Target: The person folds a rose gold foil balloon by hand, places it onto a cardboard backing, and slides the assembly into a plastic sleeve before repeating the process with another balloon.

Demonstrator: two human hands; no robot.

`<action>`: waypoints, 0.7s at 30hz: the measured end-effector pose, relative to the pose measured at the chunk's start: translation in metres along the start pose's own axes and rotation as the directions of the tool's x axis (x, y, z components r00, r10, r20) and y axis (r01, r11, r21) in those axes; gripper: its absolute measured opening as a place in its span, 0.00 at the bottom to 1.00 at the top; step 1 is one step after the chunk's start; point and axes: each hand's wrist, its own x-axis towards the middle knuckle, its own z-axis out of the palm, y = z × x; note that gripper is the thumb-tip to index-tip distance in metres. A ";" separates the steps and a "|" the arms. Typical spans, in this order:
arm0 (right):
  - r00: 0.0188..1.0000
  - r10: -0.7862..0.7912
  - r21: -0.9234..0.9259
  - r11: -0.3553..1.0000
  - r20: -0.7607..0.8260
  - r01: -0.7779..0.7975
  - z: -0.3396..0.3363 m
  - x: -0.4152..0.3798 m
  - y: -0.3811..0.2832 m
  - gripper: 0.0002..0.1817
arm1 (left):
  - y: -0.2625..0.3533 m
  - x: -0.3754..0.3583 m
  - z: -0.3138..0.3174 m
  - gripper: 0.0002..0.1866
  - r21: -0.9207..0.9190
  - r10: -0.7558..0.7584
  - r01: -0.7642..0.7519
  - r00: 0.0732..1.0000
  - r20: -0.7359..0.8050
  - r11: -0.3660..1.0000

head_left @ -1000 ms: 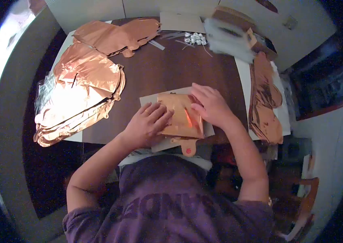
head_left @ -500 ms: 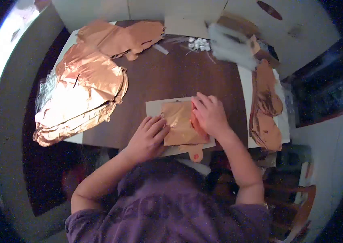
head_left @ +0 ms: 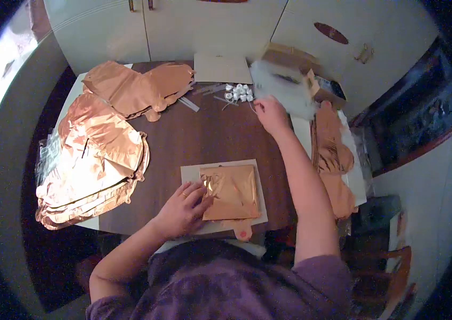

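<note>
My left hand (head_left: pixel 183 209) lies with its fingers stretched out over the left edge of a folded copper-coloured foil sheet (head_left: pixel 232 193). This shiny, roughly square packet has a round-ended tab with a red spot at its lower edge, and rests on a pale board (head_left: pixel 189 173). My right hand (head_left: pixel 272 116) reaches to the back of the table, its fingertips drawn together beside a cluster of small white rolls (head_left: pixel 240 93). A thin pale strand shows at the fingertips; whether it is held is too small to tell.
Flattened copper foil pieces lie piled at the left (head_left: pixel 95 144) and back left (head_left: pixel 140 88), and others at the right (head_left: pixel 331 154). Clear strips (head_left: pixel 188 103) lie near the rolls. Behind my right hand are a blurred translucent plastic bag (head_left: pixel 279 85) and an open cardboard box (head_left: pixel 324 90).
My right hand has left the right side of the foil packet and moved to the white rolls at the back. My left hand stays on the packet. The view has tilted upward.
</note>
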 end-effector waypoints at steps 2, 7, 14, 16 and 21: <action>1.000 -0.008 -0.121 0.993 0.022 0.011 0.014 0.025 0.009 0.09 | -0.002 -0.002 0.003 0.32 0.005 0.010 -0.010 1.000 -0.014 1.000; 0.988 -0.050 -0.332 0.938 0.149 0.097 0.027 0.037 0.010 0.09 | -0.002 -0.001 -0.002 0.34 -0.009 0.009 -0.009 1.000 -0.006 1.000; 0.966 0.011 -0.302 0.951 0.259 0.071 -0.002 -0.009 0.006 0.10 | -0.002 0.000 -0.003 0.34 -0.013 0.005 -0.005 1.000 -0.003 1.000; 0.962 0.060 -0.190 0.982 0.265 -0.009 -0.013 -0.031 0.000 0.11 | -0.002 0.001 -0.004 0.33 0.012 0.016 -0.016 1.000 0.003 1.000; 0.983 0.043 -0.021 0.999 0.178 -0.040 -0.025 -0.063 -0.007 0.11 | -0.002 0.002 -0.006 0.30 0.088 0.025 -0.027 0.999 0.023 0.996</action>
